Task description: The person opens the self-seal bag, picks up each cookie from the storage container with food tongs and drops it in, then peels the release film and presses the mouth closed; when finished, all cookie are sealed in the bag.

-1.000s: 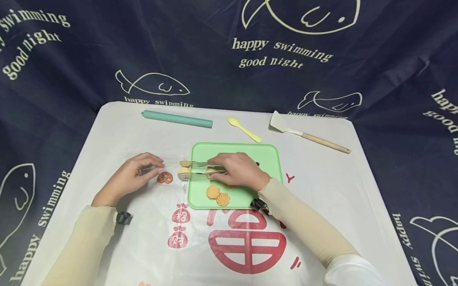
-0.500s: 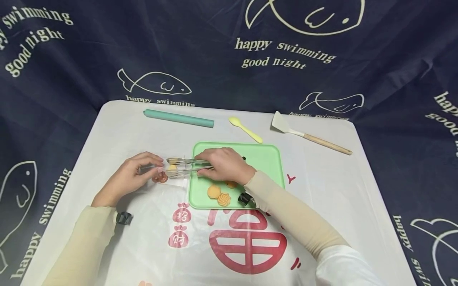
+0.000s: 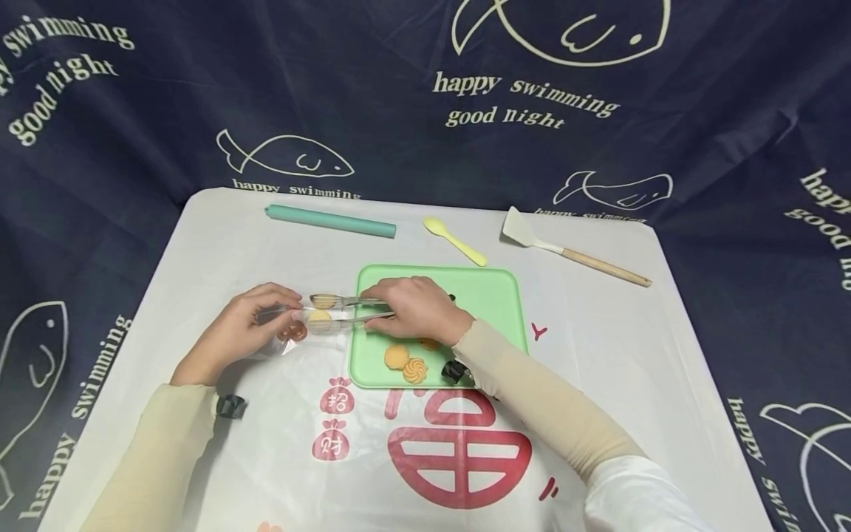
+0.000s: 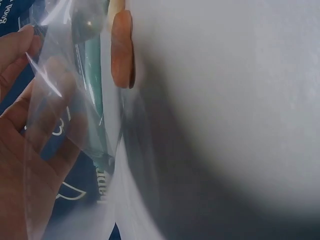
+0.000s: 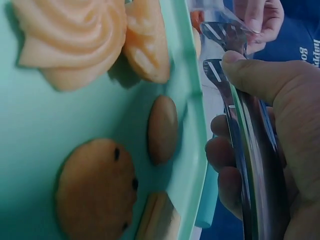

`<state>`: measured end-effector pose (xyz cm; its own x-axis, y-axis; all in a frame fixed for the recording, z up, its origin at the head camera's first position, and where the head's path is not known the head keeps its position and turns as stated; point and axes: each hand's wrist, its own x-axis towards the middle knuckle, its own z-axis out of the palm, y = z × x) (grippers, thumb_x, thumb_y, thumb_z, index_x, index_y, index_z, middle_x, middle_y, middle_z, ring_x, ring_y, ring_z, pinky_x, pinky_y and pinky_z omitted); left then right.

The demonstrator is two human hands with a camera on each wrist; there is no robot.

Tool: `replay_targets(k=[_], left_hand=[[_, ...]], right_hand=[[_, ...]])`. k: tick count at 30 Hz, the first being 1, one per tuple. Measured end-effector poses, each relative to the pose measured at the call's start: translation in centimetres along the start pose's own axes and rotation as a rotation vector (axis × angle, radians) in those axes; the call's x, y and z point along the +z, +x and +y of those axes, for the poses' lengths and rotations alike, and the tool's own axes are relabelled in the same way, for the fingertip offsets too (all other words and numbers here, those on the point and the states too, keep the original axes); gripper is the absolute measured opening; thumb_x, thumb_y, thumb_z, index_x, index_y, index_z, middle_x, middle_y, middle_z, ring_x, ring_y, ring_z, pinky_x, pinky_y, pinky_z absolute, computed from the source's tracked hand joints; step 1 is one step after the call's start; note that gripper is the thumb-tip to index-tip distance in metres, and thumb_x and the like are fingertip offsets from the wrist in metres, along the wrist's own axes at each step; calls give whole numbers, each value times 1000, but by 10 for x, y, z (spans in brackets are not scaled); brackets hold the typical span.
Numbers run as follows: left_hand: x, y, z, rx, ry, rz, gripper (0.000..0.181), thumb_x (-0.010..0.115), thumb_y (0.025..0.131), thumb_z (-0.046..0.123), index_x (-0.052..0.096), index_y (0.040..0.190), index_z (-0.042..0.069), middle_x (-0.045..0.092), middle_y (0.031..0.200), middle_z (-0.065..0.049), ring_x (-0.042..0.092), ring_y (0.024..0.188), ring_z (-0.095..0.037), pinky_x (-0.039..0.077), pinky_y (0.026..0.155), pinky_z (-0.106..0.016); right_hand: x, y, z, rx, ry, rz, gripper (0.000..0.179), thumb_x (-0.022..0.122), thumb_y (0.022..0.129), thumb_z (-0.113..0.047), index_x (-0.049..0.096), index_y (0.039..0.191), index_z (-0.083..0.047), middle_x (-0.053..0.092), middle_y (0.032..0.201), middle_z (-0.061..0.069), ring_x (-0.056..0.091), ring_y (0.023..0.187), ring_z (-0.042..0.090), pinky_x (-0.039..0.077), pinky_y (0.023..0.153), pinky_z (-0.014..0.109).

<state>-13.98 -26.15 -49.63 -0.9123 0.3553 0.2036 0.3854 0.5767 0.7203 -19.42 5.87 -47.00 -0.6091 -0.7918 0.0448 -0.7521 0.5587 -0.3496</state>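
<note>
My left hand (image 3: 242, 325) holds a clear plastic bag (image 4: 47, 115) by its edge, over the left half of the table. A brown pretzel-shaped cookie (image 3: 292, 330) shows through the film beside the fingertips. With my right hand (image 3: 422, 307) I grip metal tongs (image 5: 252, 155), seen along their length in the right wrist view. Their slotted tips point left, past the tray's edge and at the bag. Two pale yellow cookies are at the tips, one (image 3: 323, 301) behind the upper arm, another (image 3: 319, 318) by the lower. The tongs' arms stand apart.
Under my right hand lies a green tray (image 3: 501, 284); it bears a swirl cookie (image 3: 415, 371), a round cookie (image 3: 397, 357) and a dark-chipped cookie (image 5: 97, 190). Along the back lie a teal rod (image 3: 332, 220), a yellow spoon (image 3: 455, 240) and a spatula (image 3: 578, 255).
My right hand has moved left with the tongs, bringing their tips and the yellow cookies from the tray's edge toward the bag. The pretzel cookie has shifted slightly left. My left hand stays put.
</note>
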Motion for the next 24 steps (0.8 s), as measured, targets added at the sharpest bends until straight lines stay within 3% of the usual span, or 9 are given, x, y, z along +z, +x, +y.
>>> replay_targets(k=[6,11,15,18,24], left_hand=[[1,-1,-2,-5,3,1,12,76,93,10,77,105,9,69,115,1,60,115,-25,43,106,-33],[2,-2,-3,-9,12,-4,12,77,92,10,77,104,10,68,115,0,60,116,-26,43,106,-41],[4,-1,-4,-21,19,-9,11,77,93,12,77,104,11,68,116,-1,60,117,-28,44,105,-47],[4,0,-5,-16,20,-3,12,77,93,12,77,105,11,68,116,-1,60,116,-29,44,105,-45],[11,5,-5,-3,2,-16,13,76,93,11,76,106,10,68,118,-2,60,116,-29,44,106,-37]], right_hand=[[-10,-32,14,68,51,61,54,76,89,-51,69,131,-17,69,123,-6,64,109,8,55,86,33],[-15,-78,36,124,46,150,54,80,85,-49,70,128,-18,70,114,-5,65,100,9,56,79,35],[-19,-117,54,180,18,182,55,82,84,-48,70,129,-18,71,110,-2,61,83,10,54,70,36],[-21,-139,65,232,4,202,57,83,84,-47,69,130,-17,70,103,0,54,71,12,49,62,36],[-21,-158,76,298,-50,241,60,82,84,-48,68,131,-14,70,104,1,55,73,13,53,64,40]])
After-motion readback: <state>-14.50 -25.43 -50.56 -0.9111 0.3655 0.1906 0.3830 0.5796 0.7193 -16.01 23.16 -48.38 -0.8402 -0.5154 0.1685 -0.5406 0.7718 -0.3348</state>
